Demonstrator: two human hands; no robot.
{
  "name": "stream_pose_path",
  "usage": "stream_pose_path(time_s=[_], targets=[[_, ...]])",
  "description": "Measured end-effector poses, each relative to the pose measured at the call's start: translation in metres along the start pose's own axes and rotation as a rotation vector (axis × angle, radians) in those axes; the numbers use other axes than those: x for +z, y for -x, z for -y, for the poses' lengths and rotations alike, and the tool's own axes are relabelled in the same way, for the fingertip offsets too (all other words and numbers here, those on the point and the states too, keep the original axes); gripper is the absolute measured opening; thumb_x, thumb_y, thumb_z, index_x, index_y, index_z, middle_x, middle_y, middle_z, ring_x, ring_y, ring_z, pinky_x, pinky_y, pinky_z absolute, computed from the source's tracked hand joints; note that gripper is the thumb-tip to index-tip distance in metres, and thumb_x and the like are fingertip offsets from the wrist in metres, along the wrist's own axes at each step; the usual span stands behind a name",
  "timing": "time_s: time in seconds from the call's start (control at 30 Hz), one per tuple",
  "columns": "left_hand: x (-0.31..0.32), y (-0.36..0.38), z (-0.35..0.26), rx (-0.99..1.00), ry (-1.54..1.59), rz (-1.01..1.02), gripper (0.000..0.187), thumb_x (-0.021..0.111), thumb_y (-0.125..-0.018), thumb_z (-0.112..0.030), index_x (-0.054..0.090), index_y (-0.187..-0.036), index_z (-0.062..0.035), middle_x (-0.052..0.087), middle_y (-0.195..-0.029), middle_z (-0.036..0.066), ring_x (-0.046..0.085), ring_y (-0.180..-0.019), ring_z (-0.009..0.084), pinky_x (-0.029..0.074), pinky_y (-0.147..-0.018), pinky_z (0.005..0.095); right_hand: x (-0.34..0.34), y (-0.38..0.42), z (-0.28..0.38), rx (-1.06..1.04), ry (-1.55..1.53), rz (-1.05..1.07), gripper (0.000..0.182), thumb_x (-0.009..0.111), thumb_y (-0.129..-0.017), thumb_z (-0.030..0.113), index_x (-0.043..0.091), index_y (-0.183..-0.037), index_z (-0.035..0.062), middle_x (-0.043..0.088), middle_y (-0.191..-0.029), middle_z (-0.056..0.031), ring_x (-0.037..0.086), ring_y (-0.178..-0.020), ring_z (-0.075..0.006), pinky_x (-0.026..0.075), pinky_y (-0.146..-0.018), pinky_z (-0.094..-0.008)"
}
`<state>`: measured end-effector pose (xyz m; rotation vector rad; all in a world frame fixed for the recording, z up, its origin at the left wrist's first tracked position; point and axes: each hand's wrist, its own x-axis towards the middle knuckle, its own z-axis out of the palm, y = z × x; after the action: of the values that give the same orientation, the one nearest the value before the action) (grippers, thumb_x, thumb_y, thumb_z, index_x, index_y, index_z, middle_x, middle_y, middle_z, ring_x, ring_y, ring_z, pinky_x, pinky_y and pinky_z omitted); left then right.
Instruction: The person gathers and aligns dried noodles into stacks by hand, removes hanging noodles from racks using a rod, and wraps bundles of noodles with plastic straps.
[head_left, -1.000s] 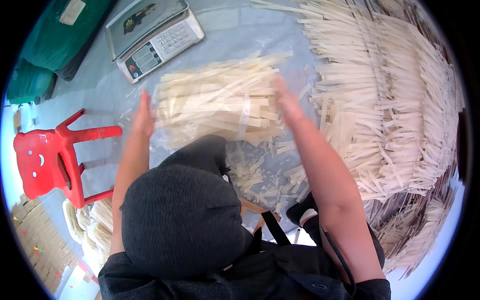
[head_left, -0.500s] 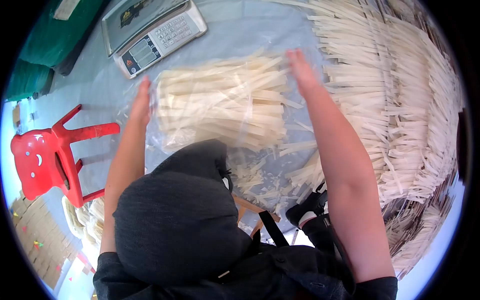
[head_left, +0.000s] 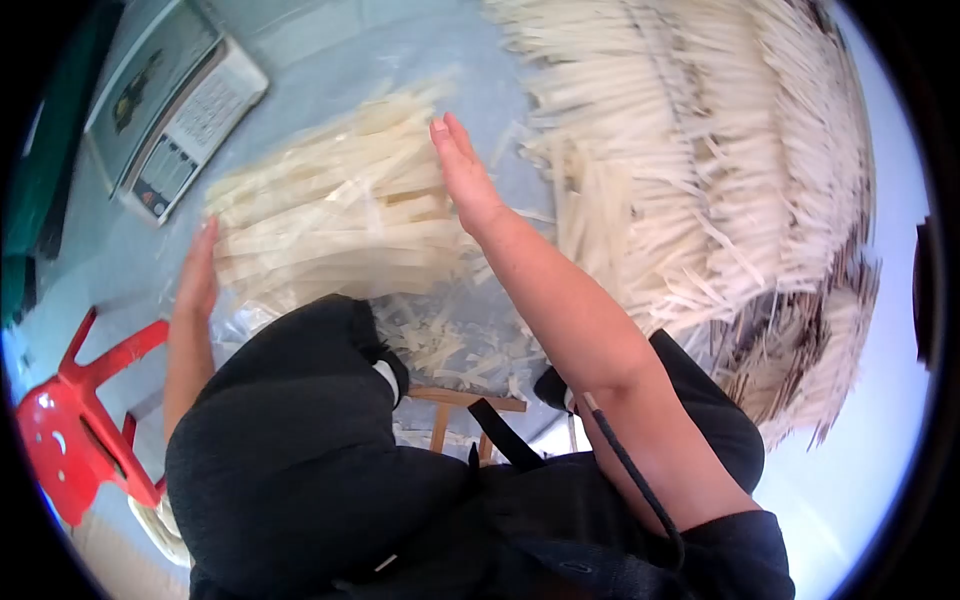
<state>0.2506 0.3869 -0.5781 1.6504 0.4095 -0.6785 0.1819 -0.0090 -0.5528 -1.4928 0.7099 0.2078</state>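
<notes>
A bundle of pale, flat dried strips [head_left: 340,215], perhaps dried noodles or tofu skin, lies in a clear plastic bag on the grey floor sheet. At its left end is my left hand [head_left: 198,275], held upright with the fingers straight, close against the bag. My right hand [head_left: 466,175] has its palm flat at the opposite end, up against or very near the strip tips. Both hands are open, and the bundle lies between them without being grasped. Slight blur hides the exact contact.
A large heap of the same strips [head_left: 660,150] lies in rows at the right. A digital scale [head_left: 195,115] sits at the upper left, above a red plastic stool [head_left: 100,420]. Broken strip pieces [head_left: 450,345] litter the floor near a low wooden stool [head_left: 465,398].
The view has turned and shifted, so the scale and heap appear further left. My right hand has come in to the bundle's right end, where a gap was. My left hand stays at the left end.
</notes>
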Motion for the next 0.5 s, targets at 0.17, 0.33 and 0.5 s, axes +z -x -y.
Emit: stream_pose_path(time_s=[0.17, 0.33, 0.5], targets=[[-0.009, -0.002, -0.04, 0.238, -0.244, -0.315, 0.057, 0.056, -0.094, -0.031, 0.037, -0.144, -0.0106, 0.039, -0.146, 0.011, 0.034, -0.136, 0.0209, 0.026, -0.11, 0.0325, -0.125, 0.038, -0.035, -0.359, 0.35, -0.513, 0.071, 0.064, -0.086, 0.039, 0.039, -0.14, 0.0011, 0.046, -0.14, -0.0193, 0.044, -0.129, -0.03, 0.035, -0.106, -0.0366], [0.047, 0.017, -0.072, 0.519, -0.285, -0.165, 0.039, 0.056, -0.094, -0.018, 0.053, -0.131, -0.0079, 0.05, -0.137, 0.008, 0.043, -0.129, 0.0187, 0.03, -0.107, 0.0304, -0.257, 0.121, -0.106, -0.11, 0.55, -0.97, 0.064, 0.066, -0.085, 0.036, 0.048, -0.132, -0.0035, 0.052, -0.133, -0.0206, 0.05, -0.123, -0.0328, 0.04, -0.101, -0.0379], [0.134, 0.053, -0.115, 0.48, -0.329, 0.301, 0.032, 0.056, -0.093, -0.012, 0.059, -0.124, -0.0039, 0.06, -0.123, 0.006, 0.052, -0.115, 0.0148, 0.037, -0.1, 0.0284, -0.244, 0.151, -0.172, 0.152, 0.839, -0.658, 0.077, 0.064, -0.082, 0.048, 0.044, -0.132, -0.0072, 0.053, -0.127, -0.0278, 0.051, -0.119, -0.0395, 0.04, -0.101, -0.0428]])
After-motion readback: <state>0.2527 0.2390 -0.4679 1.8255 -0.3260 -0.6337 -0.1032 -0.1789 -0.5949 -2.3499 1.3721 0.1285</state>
